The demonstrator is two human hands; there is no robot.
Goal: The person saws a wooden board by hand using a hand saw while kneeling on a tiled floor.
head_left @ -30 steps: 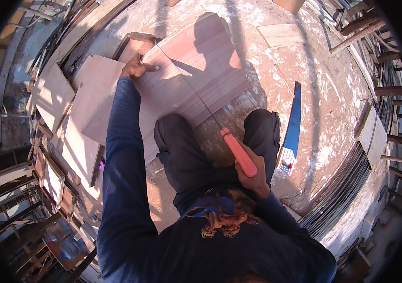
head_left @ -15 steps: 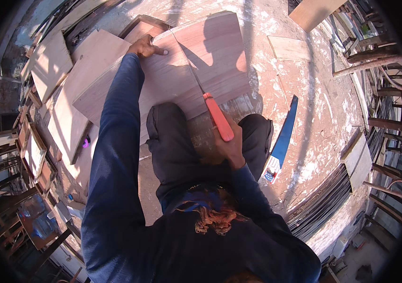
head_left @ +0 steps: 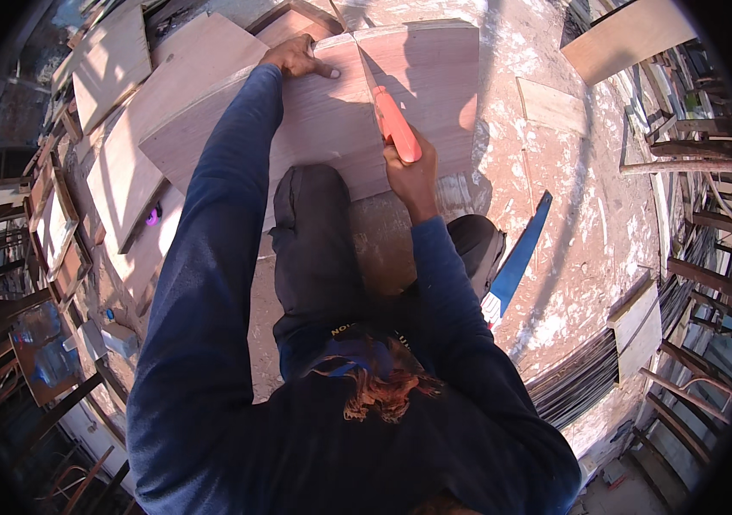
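My right hand point(head_left: 413, 176) is closed round the orange handle of a handsaw point(head_left: 395, 129). The saw's narrow blade lies across a wide plywood board point(head_left: 323, 129) and reaches its far edge. At that edge, left of the blade, my left hand point(head_left: 299, 60) presses on the board, its thumb stretched along the face and its fingers over the edge. My knees are beside the near side of the board. A shadow falls over the board's right part.
A second saw with a blue blade point(head_left: 522, 249) lies on the floor right of my knee. More plywood sheets point(head_left: 114, 64) lie at the left. A small board point(head_left: 552, 106) rests on the floor at the right, near a bundle of thin dark rods point(head_left: 576, 378).
My right hand has pushed the saw away from me, so less of the blade shows on the board. My left hand keeps its hold at the edge; the whole view has shifted.
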